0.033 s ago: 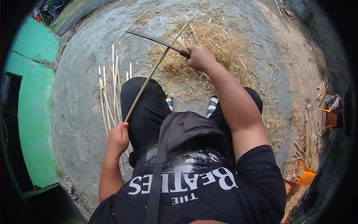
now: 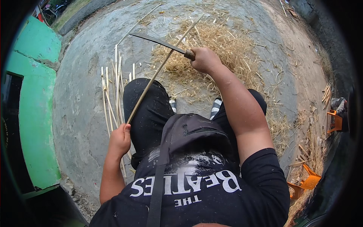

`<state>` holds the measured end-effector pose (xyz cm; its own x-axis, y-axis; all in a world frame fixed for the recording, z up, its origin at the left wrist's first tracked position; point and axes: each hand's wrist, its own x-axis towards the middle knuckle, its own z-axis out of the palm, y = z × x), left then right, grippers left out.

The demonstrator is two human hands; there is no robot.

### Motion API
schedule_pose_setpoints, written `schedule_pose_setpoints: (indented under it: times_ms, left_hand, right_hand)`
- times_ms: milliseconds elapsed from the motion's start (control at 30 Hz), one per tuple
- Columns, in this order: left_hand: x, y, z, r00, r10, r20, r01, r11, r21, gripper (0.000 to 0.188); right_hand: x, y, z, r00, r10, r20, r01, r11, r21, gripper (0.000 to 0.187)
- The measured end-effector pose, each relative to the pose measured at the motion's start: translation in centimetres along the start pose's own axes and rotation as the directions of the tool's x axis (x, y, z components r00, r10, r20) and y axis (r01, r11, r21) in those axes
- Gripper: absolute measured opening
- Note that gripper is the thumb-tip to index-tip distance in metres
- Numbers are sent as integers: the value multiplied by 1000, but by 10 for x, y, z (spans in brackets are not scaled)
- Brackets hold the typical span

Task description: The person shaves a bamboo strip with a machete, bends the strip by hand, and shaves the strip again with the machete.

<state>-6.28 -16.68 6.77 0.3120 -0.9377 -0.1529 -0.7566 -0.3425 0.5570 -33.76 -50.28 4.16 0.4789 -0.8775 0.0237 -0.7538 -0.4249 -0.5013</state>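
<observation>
My left hand is closed around the lower end of a long, thin bamboo strip. From there the strip slants up and away past my left knee, its far end over the shavings. In my right hand is a long-bladed knife, gripped by its wooden handle. The dark blade points left and crosses the strip in its upper part, seemingly against it. My right arm reaches forward over my right leg.
A heap of pale shavings lies ahead of my feet. Several loose strips lie on the concrete beside my left leg. At the left stands a green wall; at the right are orange chairs and more scraps.
</observation>
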Motion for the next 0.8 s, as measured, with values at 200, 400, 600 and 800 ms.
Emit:
schedule_pose_setpoints:
  times_ms: [200,400,600,800]
  left_hand:
    - [-11,-18,17,987,83,-135,-68,992,109,52]
    - [3,-3,14,998,13,-64,-7,995,101,49]
    - [-7,-10,21,986,68,-151,-51,992,113,49]
    - [-1,-3,15,995,41,-88,-26,986,162,48]
  right_hand:
    - [-25,-50,-11,951,-265,157,290,944,-161,21]
    - [-17,-35,-3,989,-107,100,119,985,-123,18]
    - [-17,-29,-1,983,-158,89,167,980,-106,18]
    - [-9,-4,-5,999,-23,-36,21,998,-53,12]
